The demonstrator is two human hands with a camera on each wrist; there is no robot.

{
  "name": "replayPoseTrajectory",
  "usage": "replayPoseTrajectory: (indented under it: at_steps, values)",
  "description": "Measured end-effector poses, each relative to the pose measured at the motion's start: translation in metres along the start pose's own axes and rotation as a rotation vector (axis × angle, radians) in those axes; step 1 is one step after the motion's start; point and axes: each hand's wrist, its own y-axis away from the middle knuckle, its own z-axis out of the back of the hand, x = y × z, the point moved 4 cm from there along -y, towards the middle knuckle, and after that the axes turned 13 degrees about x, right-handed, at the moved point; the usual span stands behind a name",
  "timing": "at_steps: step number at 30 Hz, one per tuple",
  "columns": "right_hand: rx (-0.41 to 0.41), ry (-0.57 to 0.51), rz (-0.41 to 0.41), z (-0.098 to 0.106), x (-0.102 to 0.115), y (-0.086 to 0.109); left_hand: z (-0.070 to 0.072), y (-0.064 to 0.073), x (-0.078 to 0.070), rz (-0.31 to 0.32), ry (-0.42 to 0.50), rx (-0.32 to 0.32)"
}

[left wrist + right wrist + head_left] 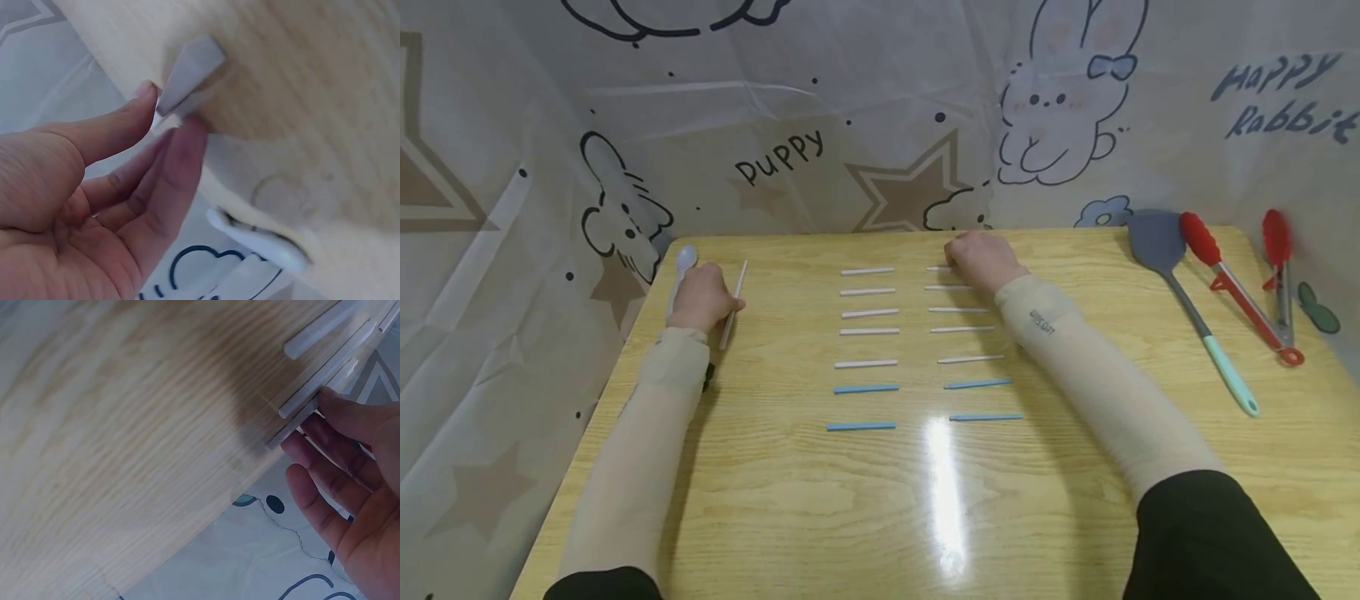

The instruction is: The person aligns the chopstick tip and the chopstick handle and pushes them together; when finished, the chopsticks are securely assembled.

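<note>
At the table's left side my left hand point(702, 298) pinches a slim white stick point(727, 332) between thumb and fingers. The stick point(195, 62) slants across the left wrist view. A white spoon point(686, 257) lies just beyond that hand, near the table edge. My right hand point(983, 260) is at the far end of the right column of sticks. In the right wrist view its thumb and fingers pinch the farthest white stick point(284, 433), close to the back edge. Another white stick point(325, 370) lies right beside it. The hand partly covers these sticks in the head view.
Two columns of sticks lie on the wooden table point(790, 517): several white ones point(868, 313) and blue ones point(861, 427) nearer the front. At the right are a grey spatula with mint handle point(1187, 304) and red-tipped tongs point(1251, 304). Printed cloth hangs behind and at the left.
</note>
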Motion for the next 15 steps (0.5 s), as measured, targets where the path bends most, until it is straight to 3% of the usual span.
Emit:
replayPoseTrajectory:
  at_steps: [5,9,15]
  values:
    - [-0.018,0.045,0.007,0.001,0.001,0.001,0.004,0.006,-0.012,-0.031,-0.067,-0.047]
    - [0.005,0.063,0.004,0.0,0.0,0.002,0.007,0.01,-0.026,-0.062,-0.103,-0.123]
    - [0.04,0.061,-0.011,0.001,-0.001,0.005,0.01,0.006,-0.048,-0.101,-0.173,-0.213]
